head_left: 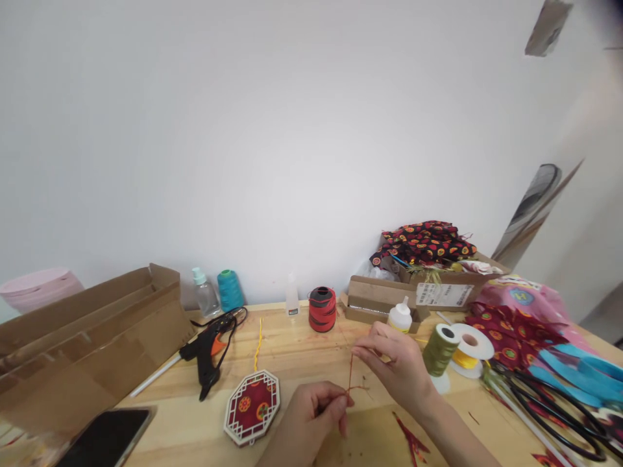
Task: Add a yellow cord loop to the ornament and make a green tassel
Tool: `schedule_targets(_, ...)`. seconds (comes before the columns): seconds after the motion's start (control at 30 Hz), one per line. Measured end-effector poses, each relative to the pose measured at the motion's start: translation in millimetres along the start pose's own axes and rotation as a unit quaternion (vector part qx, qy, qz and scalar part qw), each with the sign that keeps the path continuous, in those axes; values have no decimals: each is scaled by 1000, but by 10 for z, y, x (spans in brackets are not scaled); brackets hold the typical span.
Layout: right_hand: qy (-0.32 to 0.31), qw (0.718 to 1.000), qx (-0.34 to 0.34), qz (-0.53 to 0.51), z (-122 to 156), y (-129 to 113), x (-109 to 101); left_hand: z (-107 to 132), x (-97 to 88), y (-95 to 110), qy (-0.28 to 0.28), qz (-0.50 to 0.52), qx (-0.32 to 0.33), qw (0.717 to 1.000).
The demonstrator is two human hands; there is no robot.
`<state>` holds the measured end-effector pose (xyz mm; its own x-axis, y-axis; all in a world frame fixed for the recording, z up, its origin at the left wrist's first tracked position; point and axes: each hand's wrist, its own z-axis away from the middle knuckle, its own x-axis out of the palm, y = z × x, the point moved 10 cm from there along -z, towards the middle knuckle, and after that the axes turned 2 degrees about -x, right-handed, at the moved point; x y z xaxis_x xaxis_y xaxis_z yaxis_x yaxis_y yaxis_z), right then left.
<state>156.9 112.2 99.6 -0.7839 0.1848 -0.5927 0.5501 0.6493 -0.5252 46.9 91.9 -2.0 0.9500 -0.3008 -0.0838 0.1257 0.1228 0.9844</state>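
Note:
My left hand (pixel 317 410) is closed in a pinch on a thin brownish twig (pixel 361 388), whose fine tips stick out to the right of the fingers. From there a short red thread (pixel 350 371) runs almost straight up. Its upper end is pinched between thumb and finger of my right hand (pixel 396 364). Behind the hands stands a cone of red and black thread (pixel 322 310). To the left of my left hand lies an octagonal wooden lattice ornament (pixel 253 407) with patterned red fabric inside and a yellow cord (pixel 258 345) above it.
On the left are a long cardboard box (pixel 87 350), a black glue gun (pixel 207 357) and a phone (pixel 104 441). At right stand a white glue bottle (pixel 400 316) and a green thread spool (pixel 439 350), near black-handled scissors (pixel 549 402). Red fabric scraps (pixel 411 441) lie in front.

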Motion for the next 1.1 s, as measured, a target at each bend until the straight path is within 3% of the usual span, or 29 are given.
schedule_targets(0.13, -36, 999, -10, 2, 45, 25, 249, 58, 209, -25, -76, 69, -20, 994)
schedule_targets(0.23, -68, 997, -12, -17, 55, 68, 390, 44, 179, -135, -69, 116, -47, 990)
schedule_targets(0.37, 12, 996, 33, -82, 10, 181, 180, 11, 61, -227, -26, 204, -59, 977)
schedule_targets(0.43, 15, 987, 79, -137, -2, 241, 117, 7, 41, -214, -23, 247, -56, 967)
schedule_targets(0.53, -79, 971, 94, -204, 1, 161, 225, 16, 26, -186, -23, 287, -61, 956)
schedule_targets(0.63, -182, 959, 83, -203, 68, 42, 395, 23, 14, -185, -23, 296, -71, 952)
schedule_targets(0.73, -216, 953, 88, -195, 122, 37, 492, 11, -4, -203, -22, 295, -70, 953)
schedule_targets(0.93, -176, 947, 114, -244, 90, 126, 449, -34, -86, -229, 7, 264, -53, 963)
schedule_targets(1.1, -82, 959, 131, -236, 47, 147, 337, -54, -169, -194, 45, 177, -39, 982)
